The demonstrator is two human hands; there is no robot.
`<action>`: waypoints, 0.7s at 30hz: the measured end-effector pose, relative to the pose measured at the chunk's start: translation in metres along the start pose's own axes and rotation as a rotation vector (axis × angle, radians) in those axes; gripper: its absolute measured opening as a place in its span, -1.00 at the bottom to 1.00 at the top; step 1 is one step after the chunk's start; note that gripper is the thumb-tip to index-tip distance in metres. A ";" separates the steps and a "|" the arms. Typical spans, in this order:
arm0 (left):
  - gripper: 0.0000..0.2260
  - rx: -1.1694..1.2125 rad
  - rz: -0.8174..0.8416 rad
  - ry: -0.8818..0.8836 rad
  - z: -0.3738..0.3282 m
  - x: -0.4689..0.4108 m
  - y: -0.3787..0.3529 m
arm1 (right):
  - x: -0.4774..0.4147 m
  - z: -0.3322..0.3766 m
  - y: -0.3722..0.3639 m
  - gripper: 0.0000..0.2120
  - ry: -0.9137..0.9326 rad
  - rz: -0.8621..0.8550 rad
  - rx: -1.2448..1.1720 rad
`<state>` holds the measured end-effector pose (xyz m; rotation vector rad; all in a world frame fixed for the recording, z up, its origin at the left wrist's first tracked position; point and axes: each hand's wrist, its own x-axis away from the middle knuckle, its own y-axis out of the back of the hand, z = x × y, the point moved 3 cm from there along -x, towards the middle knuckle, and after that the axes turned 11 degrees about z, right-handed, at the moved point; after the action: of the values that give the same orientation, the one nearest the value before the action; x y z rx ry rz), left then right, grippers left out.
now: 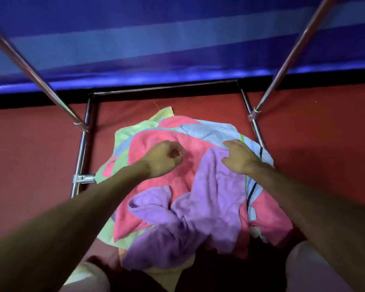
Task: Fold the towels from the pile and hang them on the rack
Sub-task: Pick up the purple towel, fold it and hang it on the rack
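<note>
A pile of towels lies on the red floor between the rack's legs. In it are a pink towel (156, 142), a crumpled purple towel (209, 199), a light blue towel (211, 129) and a pale green towel (124, 133). My left hand (164, 159) is over the pink towel with its fingers curled; whether it pinches cloth is unclear. My right hand (238, 157) lies with its fingers stretched out on the top edge of the purple towel, beside the light blue one. The metal rack (81, 157) stands around the pile with no towel on its bars.
Slanted rack bars run up to the left (30, 66) and to the right (293, 55), and a low crossbar (167, 87) closes the back. A blue striped cloth (177, 39) hangs behind. My knees (310, 268) in light trousers are at the bottom edge.
</note>
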<state>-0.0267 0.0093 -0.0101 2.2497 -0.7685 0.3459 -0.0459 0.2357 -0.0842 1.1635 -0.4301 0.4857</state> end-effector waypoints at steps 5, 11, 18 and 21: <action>-0.87 -0.071 0.108 0.078 0.002 -0.013 -0.014 | 0.012 -0.019 -0.010 -0.74 -0.110 -0.091 0.239; -0.85 -0.031 0.100 0.067 -0.016 -0.002 -0.002 | 0.028 -0.016 0.008 -0.85 -0.019 -0.180 0.297; -0.90 0.374 -0.003 0.038 -0.074 0.046 0.047 | 0.088 0.049 0.076 -0.88 0.306 -0.023 0.032; -0.90 0.393 0.013 -0.018 -0.100 0.080 0.064 | 0.119 0.088 0.102 -0.90 0.434 -0.033 0.051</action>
<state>-0.0049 0.0102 0.1313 2.6166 -0.7775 0.5203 -0.0125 0.2014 0.0891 1.0754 -0.0234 0.7047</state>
